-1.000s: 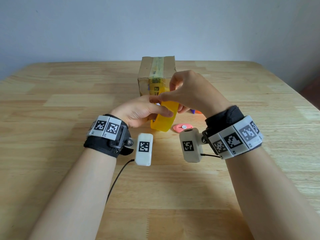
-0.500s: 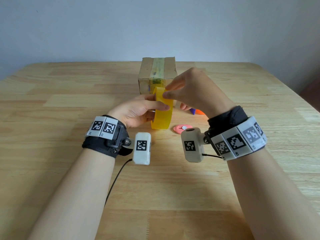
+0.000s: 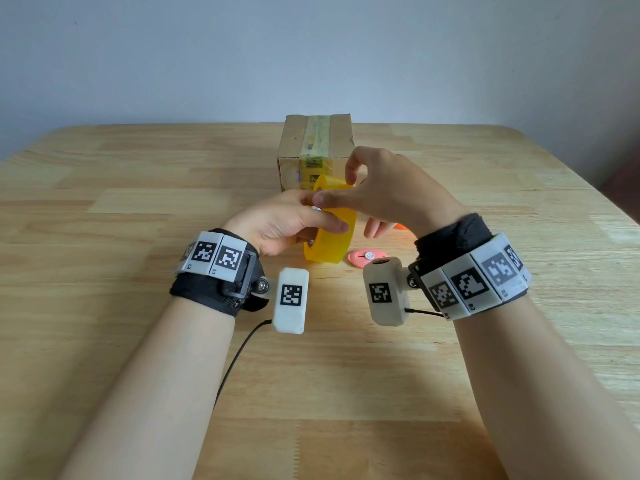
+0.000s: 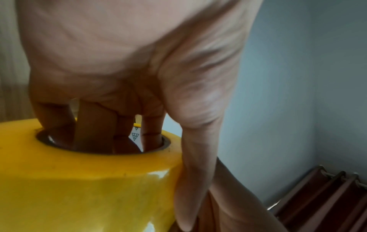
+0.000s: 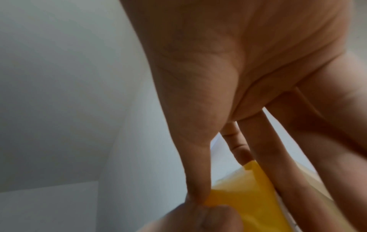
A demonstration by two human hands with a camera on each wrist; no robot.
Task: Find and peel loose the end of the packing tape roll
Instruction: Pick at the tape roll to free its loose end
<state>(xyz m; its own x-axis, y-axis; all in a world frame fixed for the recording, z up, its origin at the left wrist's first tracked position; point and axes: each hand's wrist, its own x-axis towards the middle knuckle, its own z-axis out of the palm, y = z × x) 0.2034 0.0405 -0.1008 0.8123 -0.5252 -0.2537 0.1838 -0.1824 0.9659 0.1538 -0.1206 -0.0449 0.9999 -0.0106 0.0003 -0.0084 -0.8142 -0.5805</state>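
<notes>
A yellow packing tape roll (image 3: 330,233) stands on edge just above the table, held up by my left hand (image 3: 287,226). In the left wrist view, its fingers (image 4: 95,125) reach into the roll's (image 4: 79,180) core while the thumb (image 4: 194,172) presses the outer face. My right hand (image 3: 391,195) sits over the top of the roll. Its thumb lies on the near rim and its curled index finger touches the far rim, so the two pinch across the tape's (image 5: 244,204) width. No loose tape end shows.
A taped cardboard box (image 3: 317,147) stands right behind the roll. A pink round object (image 3: 367,256) lies on the wooden table (image 3: 138,202) under my right wrist. An orange thing (image 3: 401,226) peeks out from behind my right hand.
The right hand drew back to the right off the roll's left side and now grips its top. The roll sits more upright in the left hand.
</notes>
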